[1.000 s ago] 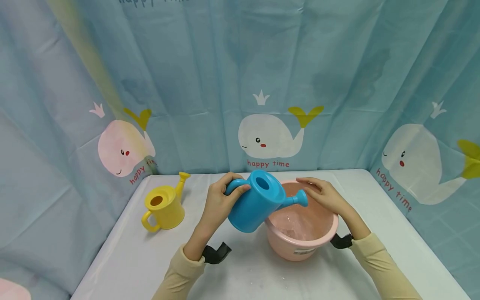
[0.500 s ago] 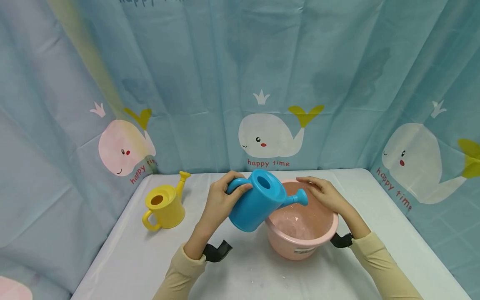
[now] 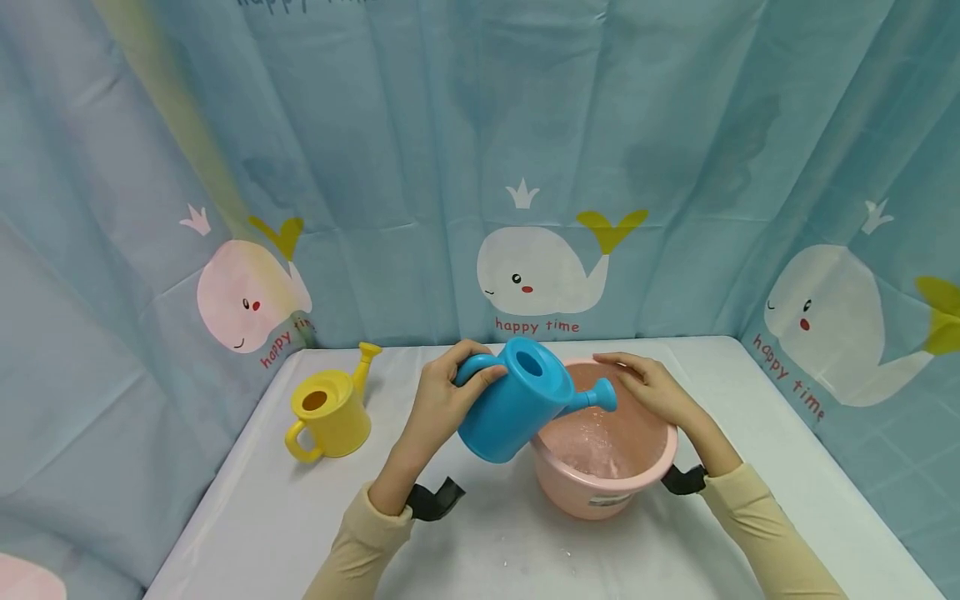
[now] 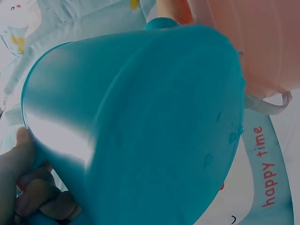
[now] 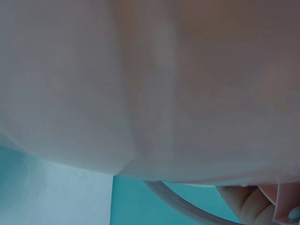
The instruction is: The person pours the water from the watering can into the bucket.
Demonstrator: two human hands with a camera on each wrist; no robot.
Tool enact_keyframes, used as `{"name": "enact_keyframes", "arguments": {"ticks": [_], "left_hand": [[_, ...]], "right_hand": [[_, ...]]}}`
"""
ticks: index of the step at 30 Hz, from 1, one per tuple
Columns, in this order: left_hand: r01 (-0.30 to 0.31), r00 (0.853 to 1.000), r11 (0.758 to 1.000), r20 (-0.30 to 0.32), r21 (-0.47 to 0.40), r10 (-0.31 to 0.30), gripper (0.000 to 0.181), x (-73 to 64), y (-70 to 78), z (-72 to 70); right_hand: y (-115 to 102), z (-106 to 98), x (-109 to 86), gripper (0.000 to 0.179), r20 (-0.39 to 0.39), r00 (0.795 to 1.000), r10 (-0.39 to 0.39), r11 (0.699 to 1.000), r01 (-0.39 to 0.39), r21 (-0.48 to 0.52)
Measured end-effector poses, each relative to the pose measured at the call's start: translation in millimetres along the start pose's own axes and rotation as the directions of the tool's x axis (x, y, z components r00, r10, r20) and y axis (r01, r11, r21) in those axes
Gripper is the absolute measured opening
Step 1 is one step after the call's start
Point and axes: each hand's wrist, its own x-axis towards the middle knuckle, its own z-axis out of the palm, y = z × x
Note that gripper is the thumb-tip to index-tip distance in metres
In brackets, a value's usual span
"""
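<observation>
The spout (image 3: pixel 581 402) of the blue watering can (image 3: pixel 502 412) reaches over the pink basin (image 3: pixel 573 497), its head above the basin's mouth; that overlap looks like the relation that governs any further tipping. From the left hand (image 3: pixel 442 398), the can lies at 3 o'clock, and the spout head sits further along that line, nearer the right hand (image 3: pixel 648 387). The can's body tilts, its long axis running from a base at 7 o'clock to a top at 1 o'clock.

The left grip is wrapped around the can's handle (image 3: pixel 474 363), fingers curled behind it in the left wrist view, where droplets (image 4: pixel 233 138) cling to the can's underside. The right grip pinches the basin's rim at about 1 o'clock, thumb inside. The basin rests on the white counter (image 3: pixel 480 550). A yellow watering can (image 3: pixel 341 427) stands upright at 9 o'clock from the left hand, well apart from it.
</observation>
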Motion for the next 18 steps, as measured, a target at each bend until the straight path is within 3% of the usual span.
{"name": "enact_keyframes", "arguments": {"ticks": [4, 10, 18], "left_hand": [[-0.001, 1.0, 1.0, 0.005, -0.01, 0.002, 0.018, 4.6, -20.2, 4.0], [-0.042, 0.999, 0.999, 0.011, -0.012, 0.042, 0.019, 5.7, -23.7, 3.4], [-0.05, 0.999, 0.999, 0.011, -0.007, 0.05, 0.018, 5.2, -24.8, 2.2]], "right_hand": [[1.1, -0.4, 0.5, 0.031, 0.006, 1.0, 0.017, 1.0, -0.017, 0.009], [1.0, -1.5, 0.1, 0.032, 0.012, 1.0, 0.011, 1.0, -0.011, 0.013], [1.3, -1.4, 0.3, 0.032, 0.014, 1.0, 0.023, 1.0, -0.024, 0.017]]}}
